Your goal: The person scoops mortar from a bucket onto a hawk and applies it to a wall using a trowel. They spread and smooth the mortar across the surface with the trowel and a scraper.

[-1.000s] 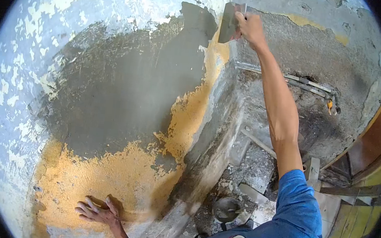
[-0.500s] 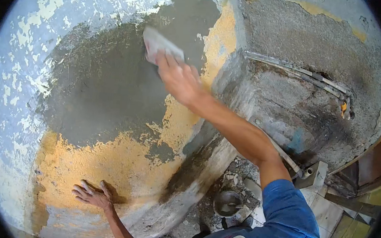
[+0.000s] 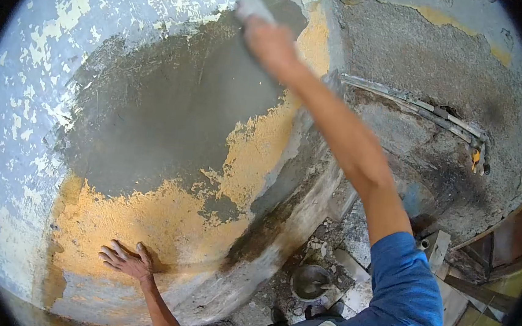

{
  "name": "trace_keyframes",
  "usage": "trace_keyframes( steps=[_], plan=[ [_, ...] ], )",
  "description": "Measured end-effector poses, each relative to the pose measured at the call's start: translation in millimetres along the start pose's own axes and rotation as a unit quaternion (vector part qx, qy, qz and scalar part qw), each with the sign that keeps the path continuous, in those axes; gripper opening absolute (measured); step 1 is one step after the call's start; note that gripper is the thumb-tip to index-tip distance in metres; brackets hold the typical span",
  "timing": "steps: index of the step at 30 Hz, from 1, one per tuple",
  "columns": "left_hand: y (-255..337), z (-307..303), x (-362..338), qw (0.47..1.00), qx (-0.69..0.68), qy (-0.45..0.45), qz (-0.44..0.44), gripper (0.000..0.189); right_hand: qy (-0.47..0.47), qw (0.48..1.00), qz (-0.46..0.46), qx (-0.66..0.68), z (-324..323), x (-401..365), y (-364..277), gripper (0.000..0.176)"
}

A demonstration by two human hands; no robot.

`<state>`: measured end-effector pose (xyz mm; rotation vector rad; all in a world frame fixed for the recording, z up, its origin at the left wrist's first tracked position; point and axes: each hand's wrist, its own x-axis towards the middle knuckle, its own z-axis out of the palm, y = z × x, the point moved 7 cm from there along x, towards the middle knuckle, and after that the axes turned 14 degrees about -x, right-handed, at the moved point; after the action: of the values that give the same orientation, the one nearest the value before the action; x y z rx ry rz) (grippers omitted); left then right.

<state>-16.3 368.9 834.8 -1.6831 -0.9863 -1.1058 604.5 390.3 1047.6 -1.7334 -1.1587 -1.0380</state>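
Note:
My right hand (image 3: 271,44) grips a pale flat tool (image 3: 255,6), blurred by motion, near the top edge of a grey plaster patch (image 3: 161,106) on the wall. The tool lies against or close to the wall; exact contact is hard to see. Below the patch, my left hand (image 3: 127,261) rests on the orange wall area (image 3: 146,221) with its fingers spread and nothing in it. Flaking blue and white paint (image 3: 27,95) borders the patch on the left.
Pipes (image 3: 413,104) with an orange-handled valve (image 3: 475,156) run along the rough wall at the right. On the floor near my feet stands a bucket (image 3: 296,282) among rubble. An open pipe end (image 3: 424,244) sticks up beside a grey block (image 3: 439,250).
My right hand and the flat tool have moved up and slightly right along the plaster, with the arm stretched further. My left hand stays on the same part of the wall.

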Motion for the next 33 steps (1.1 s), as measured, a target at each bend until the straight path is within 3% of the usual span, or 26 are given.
trace_keyframes(
  steps=[2, 4, 6, 10, 12, 15, 17, 19, 21, 23, 24, 25, 27, 29, 31, 33],
  plan=[
    [2, 1, -1, 1.0, -0.004, 0.004, 0.0, 0.078, 0.042, 0.995, -0.089, -0.016, -34, -58, -50, 0.024],
    [-2, 1, -2, 1.0, 0.008, -0.002, -0.001, 0.08, 0.063, 0.991, -0.114, -0.009, -59, -96, -60, 0.026],
    [-2, 1, -1, 1.0, 0.011, 0.001, 0.002, 0.08, -0.085, 0.991, -0.029, 0.096, -40, -114, -24, 0.028],
    [-1, 1, -1, 1.0, 0.019, 0.002, 0.008, 0.079, -0.077, 0.98, 0.15, 0.101, -33, -80, 99, 0.028],
    [-2, 2, -2, 1.0, 0.024, -0.001, 0.017, 0.079, -0.035, 0.983, 0.179, 0.028, -27, -50, 141, 0.03],
    [-3, 3, -4, 1.0, 0.018, 0.0, 0.011, 0.08, -0.021, 0.983, 0.184, 0.015, 13, -14, 154, 0.035],
    [-3, 3, -3, 1.0, 0.01, 0.001, -0.001, 0.08, -0.028, 0.99, 0.132, 0.03, 34, -8, 106, 0.034],
    [-3, 3, -4, 1.0, 0.012, 0.001, 0.003, 0.08, 0.056, 0.996, 0.069, -0.021, 17, -24, 27, 0.026],
    [-4, 3, -3, 1.0, 0.013, 0.001, 0.009, 0.08, 0.077, 0.996, 0.018, -0.046, 20, -55, -35, 0.019],
    [-4, 4, -4, 1.0, 0.015, 0.003, 0.009, 0.08, 0.075, 0.995, -0.065, -0.018, -23, -100, -82, 0.046],
    [-3, 4, -5, 1.0, 0.014, 0.003, 0.01, 0.08, 0.073, 0.993, -0.093, 0.033, -47, -120, -90, 0.046],
    [-3, 4, -6, 1.0, 0.017, 0.002, 0.011, 0.08, 0.072, 0.987, -0.119, 0.085, -65, -134, -87, 0.046],
    [-3, 6, -2, 1.0, 0.023, 0.007, 0.011, 0.08, 0.084, 0.989, -0.121, 0.012, -54, -158, -56, 0.033],
    [0, 4, -1, 1.0, 0.026, 0.01, 0.01, 0.079, -0.059, 0.997, 0.002, 0.05, -60, -127, -6, 0.032],
    [-1, 4, -2, 1.0, 0.025, 0.006, 0.008, 0.079, 0.049, 0.998, 0.037, 0.032, -65, -85, 44, 0.031],
    [-3, 5, -4, 1.0, 0.02, 0.002, 0.009, 0.079, 0.067, 0.997, 0.007, -0.03, -48, -29, 79, 0.034]
  ],
)
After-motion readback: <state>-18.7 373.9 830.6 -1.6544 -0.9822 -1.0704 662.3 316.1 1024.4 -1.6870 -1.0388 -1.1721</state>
